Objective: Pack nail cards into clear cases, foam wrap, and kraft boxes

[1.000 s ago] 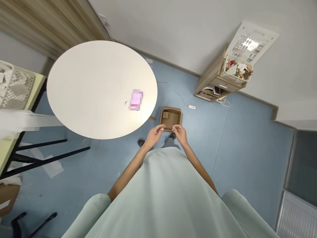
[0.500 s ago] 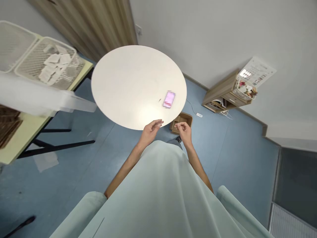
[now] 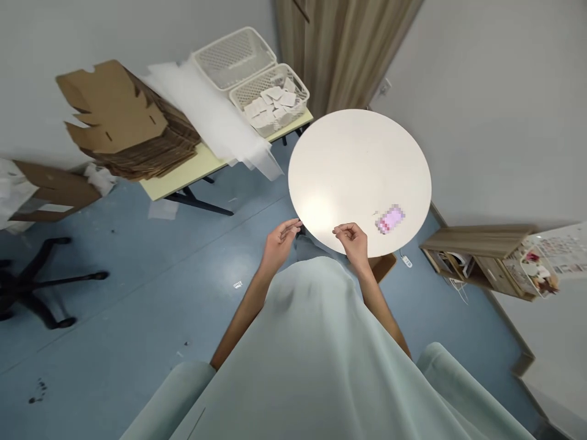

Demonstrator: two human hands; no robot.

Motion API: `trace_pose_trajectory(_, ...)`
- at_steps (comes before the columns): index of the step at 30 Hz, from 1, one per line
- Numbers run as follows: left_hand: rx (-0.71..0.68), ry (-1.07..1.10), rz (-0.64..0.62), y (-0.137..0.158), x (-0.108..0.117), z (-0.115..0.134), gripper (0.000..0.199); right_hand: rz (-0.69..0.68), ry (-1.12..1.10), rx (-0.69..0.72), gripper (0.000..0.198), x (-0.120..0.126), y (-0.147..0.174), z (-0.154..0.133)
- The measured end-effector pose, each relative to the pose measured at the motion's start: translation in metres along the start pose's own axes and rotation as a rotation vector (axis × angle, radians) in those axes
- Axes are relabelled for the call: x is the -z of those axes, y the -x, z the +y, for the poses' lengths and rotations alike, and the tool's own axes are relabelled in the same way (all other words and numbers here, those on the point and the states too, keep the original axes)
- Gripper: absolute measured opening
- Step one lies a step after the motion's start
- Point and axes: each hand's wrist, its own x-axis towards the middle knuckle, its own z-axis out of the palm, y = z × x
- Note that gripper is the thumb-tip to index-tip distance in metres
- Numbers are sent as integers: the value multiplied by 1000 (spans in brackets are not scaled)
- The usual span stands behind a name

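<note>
My left hand is held in front of me by the near left edge of a round white table. Its fingers are loosely bent and apart, with nothing seen in them. To the right, my right hand is over the table's near edge, thumb and fingertips drawn together; no object shows between them. A pixelated pink-purple rectangular thing lies on the tabletop beyond my right hand. A pale green garment covers my lap and body below both hands.
Left of the round table, a yellowish table bears stacked flat cardboard boxes, white foam sheets and an open white basket of small white pieces. A wooden cabinet stands right, a brown box under the round table, a chair base far left.
My view has swung left, so the round table and cabinet appear farther right and the stacked cardboard has come into sight. Both hands keep nearly the same pose, slightly farther apart in level.
</note>
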Motion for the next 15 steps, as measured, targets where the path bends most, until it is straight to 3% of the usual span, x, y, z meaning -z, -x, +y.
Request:
trace_pose_trajectory(5,2,-23,71,-38,44,15,51,-57,17,5,30,-50,-49,-18)
trace_pose_trajectory(15,-23,-115,20,-175,109,73,52,9,-34,-67,33,-126,-151,-54)
